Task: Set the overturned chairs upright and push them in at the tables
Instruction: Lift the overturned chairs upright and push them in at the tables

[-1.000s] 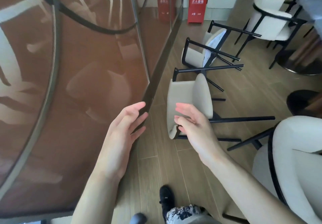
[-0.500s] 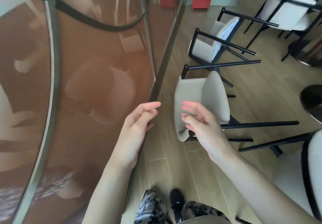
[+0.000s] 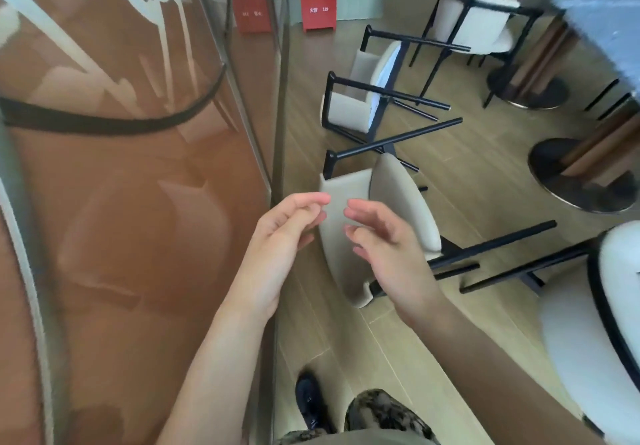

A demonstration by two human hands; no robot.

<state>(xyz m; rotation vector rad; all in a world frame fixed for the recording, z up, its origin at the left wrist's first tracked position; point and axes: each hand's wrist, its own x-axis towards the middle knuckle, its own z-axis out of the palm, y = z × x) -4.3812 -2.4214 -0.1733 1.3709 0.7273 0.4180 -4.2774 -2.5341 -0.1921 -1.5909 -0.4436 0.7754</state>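
Head view: loosely curled hands (image 3: 277, 247) above padded, black-framed overturned chair (image 3: 398, 202).

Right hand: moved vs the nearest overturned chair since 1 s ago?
Yes. The right hand has come slightly forward over the nearest overturned chair, reaching toward its backrest, not yet gripping.

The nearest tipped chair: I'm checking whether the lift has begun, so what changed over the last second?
Both hands closed in on the nearest overturned chair as the person stepped nearer; the left hand and right hand now hover before its backrest, fingers loosely bent, gripping nothing. The chair lies on its side as before, as does the second overturned chair behind it.
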